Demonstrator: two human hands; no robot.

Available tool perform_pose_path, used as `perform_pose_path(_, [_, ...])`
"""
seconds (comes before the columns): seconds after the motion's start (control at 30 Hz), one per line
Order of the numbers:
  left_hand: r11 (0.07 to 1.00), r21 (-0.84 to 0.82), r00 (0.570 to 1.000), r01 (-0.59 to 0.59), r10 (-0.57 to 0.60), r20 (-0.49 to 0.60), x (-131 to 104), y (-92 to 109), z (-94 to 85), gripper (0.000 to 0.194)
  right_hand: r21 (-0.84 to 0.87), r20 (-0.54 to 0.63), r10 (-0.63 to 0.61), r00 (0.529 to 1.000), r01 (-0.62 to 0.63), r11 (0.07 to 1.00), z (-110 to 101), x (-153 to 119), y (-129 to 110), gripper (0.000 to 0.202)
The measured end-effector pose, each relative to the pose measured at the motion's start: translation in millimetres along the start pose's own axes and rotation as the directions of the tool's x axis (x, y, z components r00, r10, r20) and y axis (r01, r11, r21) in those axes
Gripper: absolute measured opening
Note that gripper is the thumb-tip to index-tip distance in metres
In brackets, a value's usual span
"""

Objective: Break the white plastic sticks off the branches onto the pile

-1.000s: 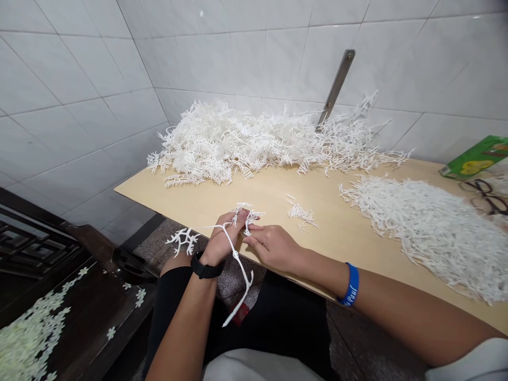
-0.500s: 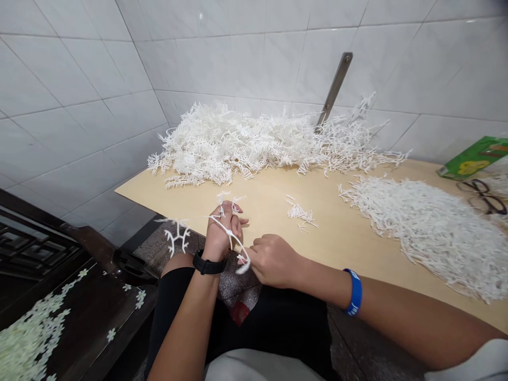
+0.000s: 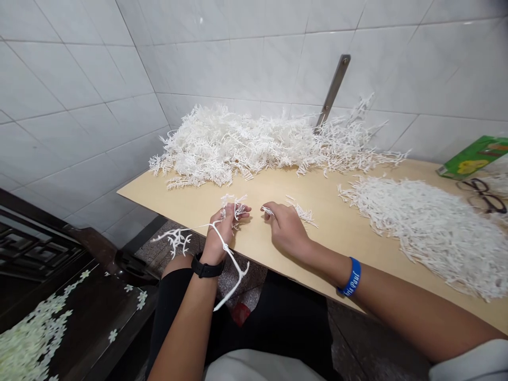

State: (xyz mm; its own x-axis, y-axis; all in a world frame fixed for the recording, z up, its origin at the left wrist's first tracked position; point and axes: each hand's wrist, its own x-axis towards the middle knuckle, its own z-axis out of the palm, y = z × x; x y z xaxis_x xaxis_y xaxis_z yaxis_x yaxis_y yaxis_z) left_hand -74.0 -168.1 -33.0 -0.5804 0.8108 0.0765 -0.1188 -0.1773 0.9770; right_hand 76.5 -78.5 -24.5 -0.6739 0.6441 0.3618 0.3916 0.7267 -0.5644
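My left hand [image 3: 220, 233], a black watch band at its wrist, is closed around a white branched plastic stem [image 3: 233, 254]. Forked twigs of the stem stick up past the fingertips, and longer arms droop below the table edge and out to the left. My right hand [image 3: 289, 230] is a short way to the right, above the table, pinching a small bunch of thin white sprigs [image 3: 268, 210] between thumb and fingers. Just beyond it lies a little pile of similar white pieces [image 3: 305, 215].
A tall heap of white branched plastic [image 3: 238, 143] fills the table's back along the tiled wall. At right spreads a wide pile of small white pieces [image 3: 436, 233], with glasses [image 3: 492, 201] and a green box [image 3: 472, 157] behind. Pale flowers [image 3: 32, 328] lie on a dark surface at lower left.
My right hand has moved up and away from the table edge, with white sprigs now showing in its pinch. The stem in my left hand has swung, its lower arm hanging further down.
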Motion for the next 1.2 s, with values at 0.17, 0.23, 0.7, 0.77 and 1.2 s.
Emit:
perform_pose_path(0.17, [0.999, 0.034, 0.999, 0.021, -0.022, 0.03, -2, 2, 0.3, 0.049, 0.167, -0.105, 0.079, 0.991, -0.061, 0.984, 2, 6, 9, 0.035])
perform_pose_path(0.23, [0.998, 0.063, 0.998, 0.013, -0.016, 0.054, -2, 3, 0.2, 0.05, 0.237, -0.156, 0.086, 0.984, -0.047, 0.97, 1, 5, 6, 0.032])
perform_pose_path(0.7, [0.968, 0.214, 0.877, -0.131, 0.012, 0.481, -13, 30, -0.8, 0.046, 0.514, 0.228, -0.128, 0.965, -0.007, 0.858, 3, -5, -14, 0.039])
perform_pose_path(0.77, [0.969, 0.211, 0.874, -0.128, 0.009, 0.487, -13, 30, -1.5, 0.045, 0.507, 0.23, -0.188, 0.955, 0.048, 0.861, 4, -5, -13, 0.041])
perform_pose_path(1.2, [0.965, 0.242, 0.964, -0.1, 0.033, 0.265, -14, 19, -1.8, 0.048, 0.445, 0.286, -0.179, 0.941, 0.035, 0.895, 2, -5, -18, 0.037])
